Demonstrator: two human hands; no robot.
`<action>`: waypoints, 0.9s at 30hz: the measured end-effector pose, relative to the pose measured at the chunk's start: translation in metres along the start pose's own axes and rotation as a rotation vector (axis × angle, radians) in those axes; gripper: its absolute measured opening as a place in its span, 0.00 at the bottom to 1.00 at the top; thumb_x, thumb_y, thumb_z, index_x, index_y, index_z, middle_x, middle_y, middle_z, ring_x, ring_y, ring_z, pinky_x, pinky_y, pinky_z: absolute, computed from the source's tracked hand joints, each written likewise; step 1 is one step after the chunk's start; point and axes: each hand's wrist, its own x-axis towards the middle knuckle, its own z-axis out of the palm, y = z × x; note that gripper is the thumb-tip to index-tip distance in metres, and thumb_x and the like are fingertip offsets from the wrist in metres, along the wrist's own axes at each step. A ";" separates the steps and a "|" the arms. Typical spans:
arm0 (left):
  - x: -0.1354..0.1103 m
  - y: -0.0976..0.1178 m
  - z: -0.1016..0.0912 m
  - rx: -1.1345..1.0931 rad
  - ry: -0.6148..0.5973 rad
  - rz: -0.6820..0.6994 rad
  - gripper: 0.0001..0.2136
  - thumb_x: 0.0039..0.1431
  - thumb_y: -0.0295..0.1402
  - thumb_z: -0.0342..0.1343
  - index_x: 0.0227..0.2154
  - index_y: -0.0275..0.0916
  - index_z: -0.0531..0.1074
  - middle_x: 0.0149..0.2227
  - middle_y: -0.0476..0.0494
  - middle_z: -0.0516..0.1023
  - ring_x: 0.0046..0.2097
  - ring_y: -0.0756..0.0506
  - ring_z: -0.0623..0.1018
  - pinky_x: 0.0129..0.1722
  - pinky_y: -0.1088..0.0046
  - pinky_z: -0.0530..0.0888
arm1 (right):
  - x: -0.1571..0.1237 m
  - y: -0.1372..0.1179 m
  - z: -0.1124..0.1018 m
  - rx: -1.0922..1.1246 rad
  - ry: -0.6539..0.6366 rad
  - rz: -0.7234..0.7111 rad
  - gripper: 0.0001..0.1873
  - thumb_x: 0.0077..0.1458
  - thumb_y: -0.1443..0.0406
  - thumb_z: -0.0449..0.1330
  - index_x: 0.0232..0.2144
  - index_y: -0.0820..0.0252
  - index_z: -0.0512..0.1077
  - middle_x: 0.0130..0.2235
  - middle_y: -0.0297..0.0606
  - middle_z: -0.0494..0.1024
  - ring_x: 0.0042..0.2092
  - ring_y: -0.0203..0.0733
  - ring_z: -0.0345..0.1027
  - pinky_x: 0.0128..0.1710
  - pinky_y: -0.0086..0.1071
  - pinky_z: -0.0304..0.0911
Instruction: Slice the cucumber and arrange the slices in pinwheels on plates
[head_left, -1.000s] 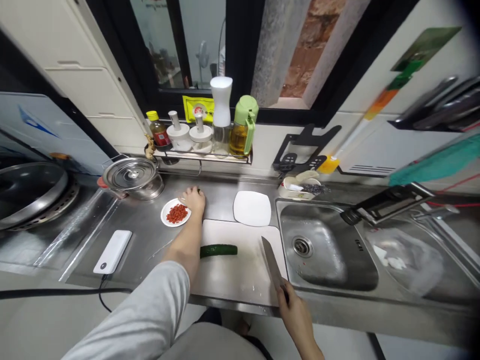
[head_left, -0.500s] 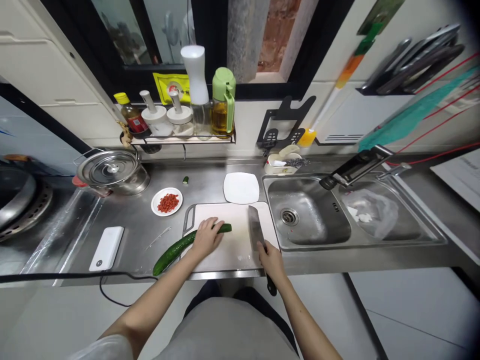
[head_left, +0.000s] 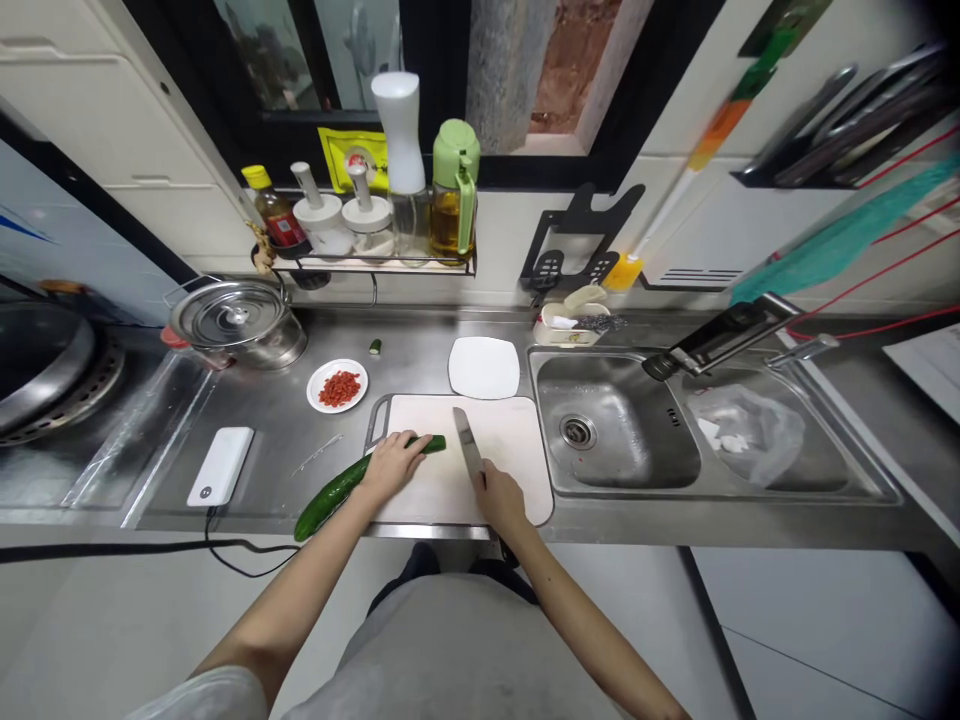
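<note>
- Cucumber (head_left: 334, 494): lying slantwise, right end over cutting board (head_left: 517, 460), left end out past board's left edge, over steel surface (head_left: 262, 430), near front edge.
- Left grip (head_left: 392, 465): closed over cucumber from above, close to right end; short stub visible beyond fingers.
- Right grip (head_left: 501, 498): wrapped around knife (head_left: 466, 440) at handle. Blade angled away from body, just right of cucumber's end, narrow gap between. Contact of blade with board: cannot tell.
- Behind board: white plate (head_left: 484, 367), just beside back edge.
- Left of white plate: small green piece (head_left: 375, 347) on surface.
- Left of board: round dish (head_left: 314, 396) with red berries (head_left: 340, 388) piled in middle.
- Farther left: lidded steel pot (head_left: 238, 320) near wall; white device (head_left: 220, 466) with cable near front edge.
- Right of board: steel sink (head_left: 615, 490), two basins, clear plastic bag (head_left: 772, 430) in right one.
- On wall shelf: oil jug (head_left: 454, 205) with green lid, sauce bottle (head_left: 279, 215) with yellow cap.
</note>
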 end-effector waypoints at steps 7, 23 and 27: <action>-0.001 -0.003 0.001 -0.035 0.087 0.084 0.18 0.64 0.37 0.46 0.55 0.52 0.66 0.52 0.44 0.70 0.49 0.43 0.70 0.50 0.63 0.67 | 0.002 -0.021 0.003 -0.010 -0.026 -0.046 0.16 0.64 0.65 0.42 0.49 0.63 0.63 0.38 0.44 0.77 0.41 0.44 0.71 0.35 0.32 0.55; 0.003 -0.001 0.010 -0.032 0.082 0.099 0.20 0.61 0.33 0.49 0.56 0.55 0.66 0.52 0.43 0.69 0.49 0.43 0.68 0.48 0.64 0.68 | -0.007 -0.049 0.007 -0.033 -0.047 -0.032 0.19 0.65 0.66 0.41 0.55 0.66 0.59 0.42 0.49 0.76 0.45 0.46 0.71 0.40 0.33 0.59; 0.003 -0.001 0.010 -0.034 0.074 0.097 0.20 0.61 0.33 0.49 0.56 0.55 0.66 0.52 0.43 0.69 0.49 0.42 0.68 0.48 0.63 0.68 | -0.008 -0.049 0.010 -0.039 -0.053 -0.040 0.18 0.64 0.66 0.41 0.53 0.66 0.61 0.41 0.48 0.76 0.44 0.45 0.71 0.40 0.33 0.59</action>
